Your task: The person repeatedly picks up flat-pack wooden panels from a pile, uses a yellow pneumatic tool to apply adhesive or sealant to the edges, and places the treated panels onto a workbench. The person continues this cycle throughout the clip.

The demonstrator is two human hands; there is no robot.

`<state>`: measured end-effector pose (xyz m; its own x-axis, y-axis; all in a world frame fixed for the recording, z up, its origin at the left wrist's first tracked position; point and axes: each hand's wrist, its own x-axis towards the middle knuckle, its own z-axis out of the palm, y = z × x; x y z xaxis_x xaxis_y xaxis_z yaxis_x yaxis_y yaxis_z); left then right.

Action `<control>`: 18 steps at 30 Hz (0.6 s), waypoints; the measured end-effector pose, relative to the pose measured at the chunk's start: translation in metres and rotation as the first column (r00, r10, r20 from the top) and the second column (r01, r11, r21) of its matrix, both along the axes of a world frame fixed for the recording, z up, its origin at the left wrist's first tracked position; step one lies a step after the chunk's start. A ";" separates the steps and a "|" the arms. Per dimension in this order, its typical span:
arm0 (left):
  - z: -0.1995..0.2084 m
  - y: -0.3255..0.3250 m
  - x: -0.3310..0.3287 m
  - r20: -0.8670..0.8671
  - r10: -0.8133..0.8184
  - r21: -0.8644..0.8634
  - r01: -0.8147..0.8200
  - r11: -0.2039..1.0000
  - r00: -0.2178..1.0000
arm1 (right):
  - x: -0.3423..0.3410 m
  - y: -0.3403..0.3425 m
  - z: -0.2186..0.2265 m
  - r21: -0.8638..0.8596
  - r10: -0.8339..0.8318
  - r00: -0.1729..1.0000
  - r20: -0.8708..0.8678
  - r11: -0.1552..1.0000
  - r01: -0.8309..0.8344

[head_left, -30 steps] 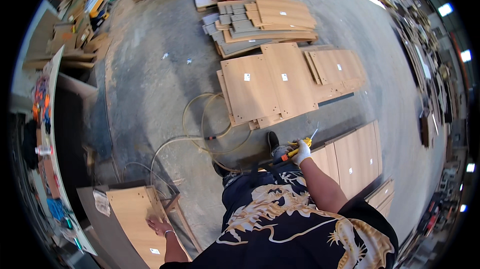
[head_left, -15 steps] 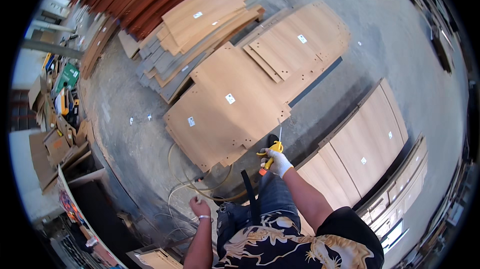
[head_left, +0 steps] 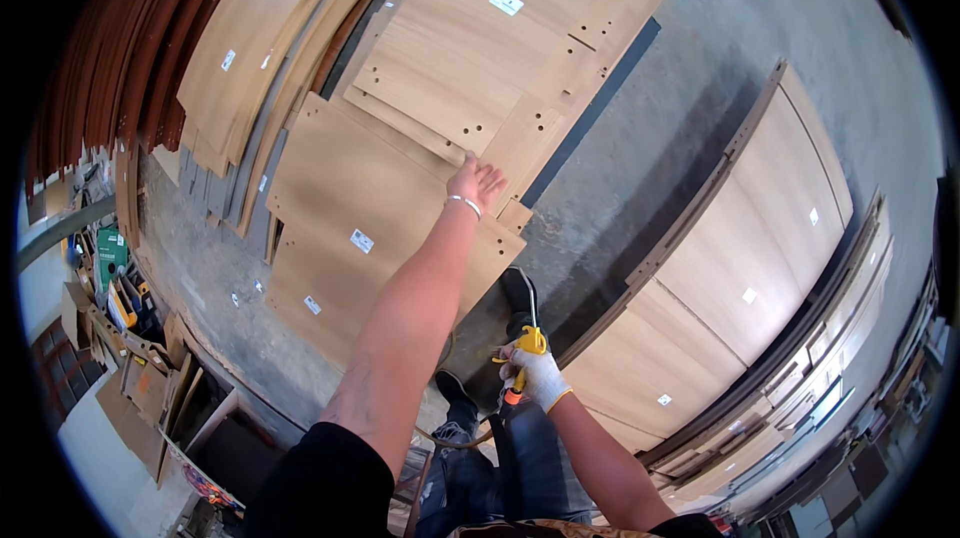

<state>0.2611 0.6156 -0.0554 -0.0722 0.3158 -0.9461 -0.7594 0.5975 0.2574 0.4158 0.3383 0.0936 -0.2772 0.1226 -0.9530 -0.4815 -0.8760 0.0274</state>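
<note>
My bare left hand (head_left: 474, 182), a white band at its wrist, reaches forward with fingers spread. It is at the near corner of a light wood-look panel (head_left: 455, 68) lying on the stack; whether it touches the panel I cannot tell. Under that hand and arm lies another wood-look panel (head_left: 335, 188) with drilled holes and white labels. In a white glove, my right hand (head_left: 540, 378) is closed round a yellow air blow gun (head_left: 533, 341). The gun's thin metal nozzle points forward, and an orange fitting (head_left: 513, 396) joins it to a hose.
To the right lean long light panels (head_left: 690, 338), with more boards behind them. Stacked wood-look and grey panels (head_left: 240, 58) stand at the far left beside dark red ones (head_left: 130, 48). Cardboard scraps (head_left: 145, 388) crowd the left side. A hose (head_left: 455, 443) runs by my legs.
My left hand has swung from low beside my body forward over the panels, its fingers opening. My view has shifted forward along the stack. The blow gun stays in my right hand.
</note>
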 end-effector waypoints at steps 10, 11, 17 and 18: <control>-0.041 0.007 0.001 0.000 0.175 0.056 -0.175 0.983 0.985 | 0.009 0.026 -0.014 0.058 0.127 0.982 0.141 0.989 -0.136; -0.035 -0.003 0.000 -0.028 0.163 0.070 -0.161 0.985 0.986 | 0.013 0.035 -0.018 0.065 0.106 0.981 0.163 0.991 -0.118; -0.022 -0.157 -0.116 -0.184 0.236 -0.009 -0.242 0.970 0.954 | 0.002 0.103 -0.043 0.200 0.120 0.987 0.107 0.970 -0.139; -0.017 -0.183 -0.130 -0.178 0.254 -0.053 -0.267 0.962 0.951 | 0.003 0.110 -0.057 0.214 0.079 0.992 0.102 0.972 -0.099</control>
